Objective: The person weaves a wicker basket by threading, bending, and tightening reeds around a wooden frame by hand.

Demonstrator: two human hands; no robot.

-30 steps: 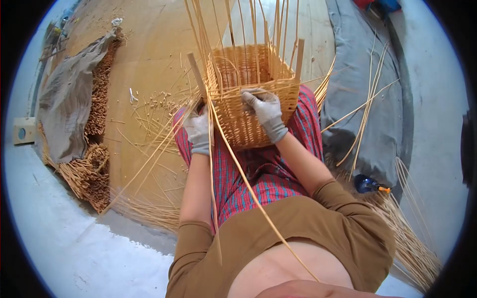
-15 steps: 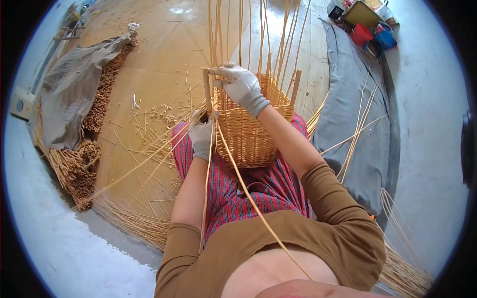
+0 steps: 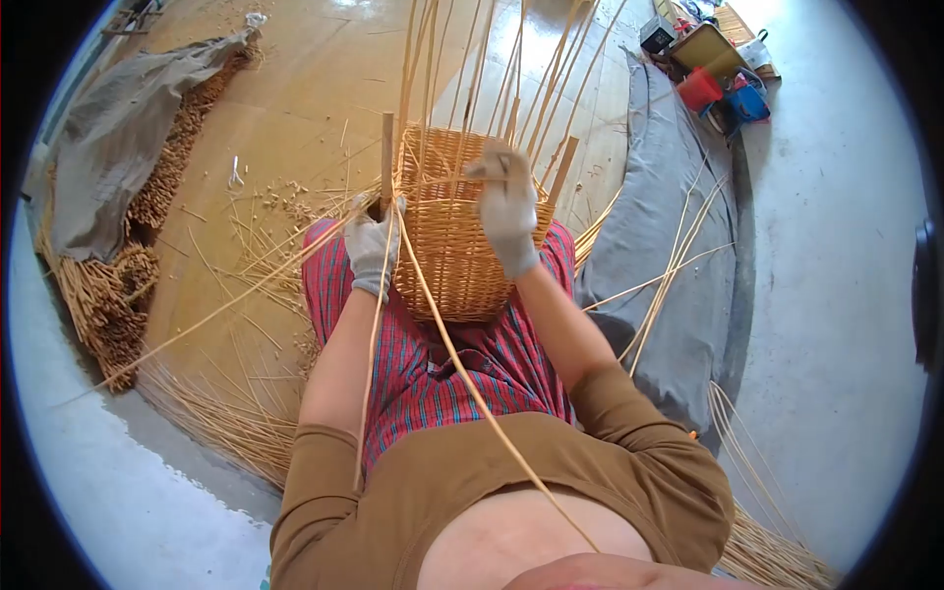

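A woven wicker basket [image 3: 452, 261] rests upright between the knees, with tall thin stakes [image 3: 476, 69] rising from its rim. Two thicker sticks stand at its near corners, the left stick [image 3: 387, 147] and the right stick [image 3: 562, 169]. My left hand [image 3: 372, 244], in a pale glove, is closed around the basket's near left corner, where several loose canes meet. One long cane [image 3: 452, 344] runs from that corner down across the torso. My right hand [image 3: 507, 206], also gloved, is raised at the near rim, fingers bent over a thin cane; the fingertips are slightly blurred.
Cloth-covered cane bundles [image 3: 128, 147] lie at the left. Offcuts [image 3: 280, 202] and scissors [image 3: 236, 172] are on the floor. Grey cloth [image 3: 654, 226] with loose canes stretches along the right. A red container [image 3: 699, 89] and a blue one [image 3: 749, 103] stand at the upper right.
My right hand has gone from the near rim to the left corner stick, then back right to the rim. My left hand stays at the corner. The view has shifted.
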